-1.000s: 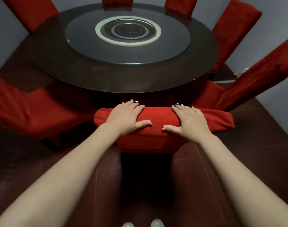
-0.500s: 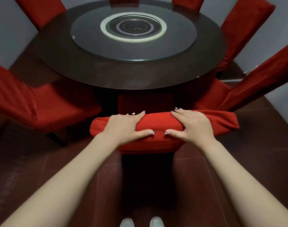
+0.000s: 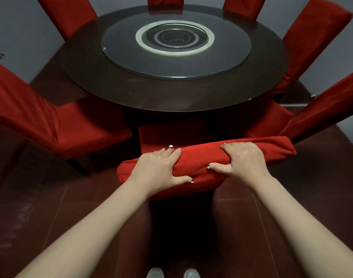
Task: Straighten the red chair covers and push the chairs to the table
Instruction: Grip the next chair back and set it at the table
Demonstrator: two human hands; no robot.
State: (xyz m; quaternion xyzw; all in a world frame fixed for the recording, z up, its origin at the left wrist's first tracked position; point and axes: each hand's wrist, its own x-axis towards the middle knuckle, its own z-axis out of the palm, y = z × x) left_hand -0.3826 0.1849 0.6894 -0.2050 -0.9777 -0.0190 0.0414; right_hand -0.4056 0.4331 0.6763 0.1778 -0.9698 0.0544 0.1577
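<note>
My left hand [image 3: 159,169]: fingers over, thumb under, gripping the red fabric-covered chair back [image 3: 198,158].
My right hand [image 3: 246,159]: curled round its top.
Chair: seat at the round dark wooden table [image 3: 103,91] edge.

The top rail of the red fabric-covered near chair [image 3: 197,161] was taken up in two places by the left grip [image 3: 159,169] and the right grip [image 3: 245,159], both clasped over it, with free rail between them and at either end. Ahead, the rim of the round dark wooden desk [image 3: 171,103] overhung the chair's seat, leaving only a dark slot. The red-covered left chair [image 3: 41,121] stood just beside that seat, and the slanted back of the red-covered right chair [image 3: 316,113] came close to the rail's right end. Dark red tiled floor [image 3: 51,213] lay open on both sides behind the rail. The round glass turntable [image 3: 175,65] filled the desk's middle.
</note>
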